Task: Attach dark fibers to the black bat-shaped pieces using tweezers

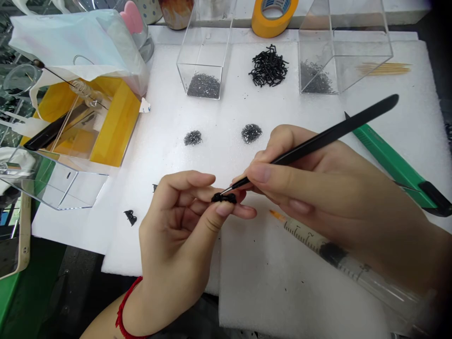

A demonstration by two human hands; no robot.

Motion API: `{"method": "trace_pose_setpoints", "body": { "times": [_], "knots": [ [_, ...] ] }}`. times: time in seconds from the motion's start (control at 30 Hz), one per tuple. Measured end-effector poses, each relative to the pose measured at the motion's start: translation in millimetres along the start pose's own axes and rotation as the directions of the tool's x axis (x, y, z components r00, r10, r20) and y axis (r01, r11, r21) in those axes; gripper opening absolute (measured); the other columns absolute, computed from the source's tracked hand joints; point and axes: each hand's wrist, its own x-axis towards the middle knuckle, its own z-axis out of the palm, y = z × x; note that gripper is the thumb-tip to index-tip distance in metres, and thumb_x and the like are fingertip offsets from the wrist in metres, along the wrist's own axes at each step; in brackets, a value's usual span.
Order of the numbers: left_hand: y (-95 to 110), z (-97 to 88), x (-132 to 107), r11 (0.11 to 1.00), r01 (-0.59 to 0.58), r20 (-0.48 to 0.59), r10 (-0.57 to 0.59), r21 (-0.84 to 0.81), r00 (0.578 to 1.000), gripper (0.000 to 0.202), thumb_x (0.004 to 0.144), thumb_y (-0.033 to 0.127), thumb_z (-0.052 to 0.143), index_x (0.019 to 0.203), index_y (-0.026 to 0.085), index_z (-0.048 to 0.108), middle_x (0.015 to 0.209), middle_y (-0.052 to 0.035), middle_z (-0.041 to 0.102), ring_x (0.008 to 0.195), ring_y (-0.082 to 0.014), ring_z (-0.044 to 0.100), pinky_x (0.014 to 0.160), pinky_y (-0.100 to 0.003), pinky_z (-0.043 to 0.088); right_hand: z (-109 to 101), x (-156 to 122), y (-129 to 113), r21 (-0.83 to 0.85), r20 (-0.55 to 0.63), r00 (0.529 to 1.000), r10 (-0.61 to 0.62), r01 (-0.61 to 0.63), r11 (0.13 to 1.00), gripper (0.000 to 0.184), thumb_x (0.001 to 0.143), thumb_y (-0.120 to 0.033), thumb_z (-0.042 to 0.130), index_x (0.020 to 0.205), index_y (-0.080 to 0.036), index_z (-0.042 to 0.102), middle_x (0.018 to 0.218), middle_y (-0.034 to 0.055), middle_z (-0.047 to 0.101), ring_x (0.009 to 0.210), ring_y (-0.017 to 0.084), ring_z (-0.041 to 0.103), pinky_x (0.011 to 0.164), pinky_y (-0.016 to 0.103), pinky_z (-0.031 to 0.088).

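Left hand [176, 230]: my fingers pinch a small black clump [223, 197] against my thumb.
Right hand [318, 188]: my fingers grip slim black tweezers [335, 136], tips at the clump.
Around: white foam sheet [268, 282] beneath; clear syringe [310, 238] and green utility knife [395, 165] beside my right hand.
Containers: two clear acrylic boxes [203, 66] [339, 61] hold tiny dark pieces.

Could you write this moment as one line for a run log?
Left hand: pinches small black part | Right hand: holds black tweezers, tip touching part
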Motion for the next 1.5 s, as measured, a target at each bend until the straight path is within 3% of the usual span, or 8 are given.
{"method": "trace_pose_setpoints", "body": {
  "times": [0.17,0.3,0.5,0.77,1.07,1.23,1.37,1.5],
  "knots": [
    [0,-1.4,0,1.000,0.011,0.016,-0.010,-0.026,1.000,0.023,0.083,0.003,0.062,0.098,0.020,0.055,0.080,0.0038,0.071,0.071,-0.0123,0.072,0.078,-0.026,0.061,4,-1,-2,0.079,0.011,1.000,0.010,-0.010,0.997,0.029,0.080,-0.004,0.063,0.059,-0.017,0.047,0.046,-0.0112,0.057,0.039,-0.002,0.049,0.037,0.007,0.041],
    [0,-1.6,0,0.998,-0.007,0.030,0.009,-0.064,1.000,0.023,0.085,0.004,0.060,0.099,0.021,0.056,0.081,0.0056,0.070,0.070,-0.0103,0.072,0.083,-0.028,0.059,2,-3,-1,0.005,-0.020,1.000,0.002,-0.002,1.000,0.020,0.081,-0.011,0.064,0.065,-0.017,0.054,0.045,-0.0108,0.054,0.037,-0.001,0.047,0.040,0.011,0.042],
    [-1,0.1,-1,0.998,-0.017,0.036,0.020,-0.066,0.999,0.023,0.085,0.003,0.058,0.099,0.021,0.056,0.082,0.0058,0.069,0.070,-0.0105,0.072,0.084,-0.029,0.059,1,-5,-2,-0.030,-0.027,0.999,0.016,-0.017,0.999,0.017,0.080,-0.019,0.067,0.068,-0.018,0.055,0.043,-0.0105,0.050,0.038,0.001,0.047,0.035,0.014,0.030],
    [-1,-0.1,-3,0.996,-0.015,0.045,0.019,-0.086,0.999,0.024,0.086,0.001,0.057,0.099,0.021,0.056,0.085,0.0063,0.070,0.071,-0.0096,0.072,0.077,-0.023,0.059,3,-3,0,0.060,-0.003,1.000,-0.014,0.014,0.998,0.022,0.082,-0.006,0.061,0.065,-0.017,0.055,0.045,-0.0110,0.056,0.041,0.000,0.054,0.044,0.011,0.046],
    [-2,-1.1,-3,0.995,-0.035,0.059,0.041,-0.092,0.997,0.025,0.085,-0.002,0.056,0.098,0.020,0.055,0.087,0.0060,0.071,0.071,-0.0093,0.072,0.074,-0.021,0.059,5,-3,-4,0.109,0.007,1.000,0.003,-0.004,0.994,0.026,0.082,-0.005,0.062,0.061,-0.015,0.050,0.046,-0.0122,0.057,0.043,-0.002,0.056,0.048,0.006,0.050],
    [-1,-1.6,-3,0.995,-0.050,0.074,0.057,-0.083,0.996,0.024,0.084,-0.003,0.056,0.096,0.018,0.055,0.086,0.0035,0.072,0.071,-0.0101,0.073,0.073,-0.020,0.060,7,-4,-4,0.075,0.002,1.000,-0.013,0.013,0.997,0.026,0.081,-0.005,0.063,0.060,-0.014,0.049,0.045,-0.0130,0.056,0.037,-0.004,0.048,0.034,0.002,0.037],
    [1,0.1,-5,0.992,-0.114,0.102,0.119,-0.055,0.988,0.027,0.083,-0.005,0.056,0.097,0.019,0.054,0.085,0.0025,0.072,0.073,-0.0103,0.073,0.072,-0.019,0.060,0,-8,0,-0.081,-0.055,0.998,-0.022,0.017,0.997,0.019,0.081,-0.019,0.067,0.066,-0.018,0.055,0.040,-0.0115,0.047,0.032,-0.002,0.037,0.029,0.007,0.029],
    [9,-15.1,-16,0.973,-0.209,0.208,0.185,0.098,0.960,0.033,0.082,-0.004,0.057,0.104,0.021,0.055,0.092,0.0007,0.071,0.075,-0.0114,0.072,0.070,-0.021,0.061,-15,-4,6,-0.136,-0.041,0.999,-0.002,-0.003,0.991,0.017,0.079,-0.036,0.068,0.073,-0.022,0.060,0.038,-0.0084,0.037,0.033,0.003,0.036,0.040,0.015,0.045]
  ]
}}
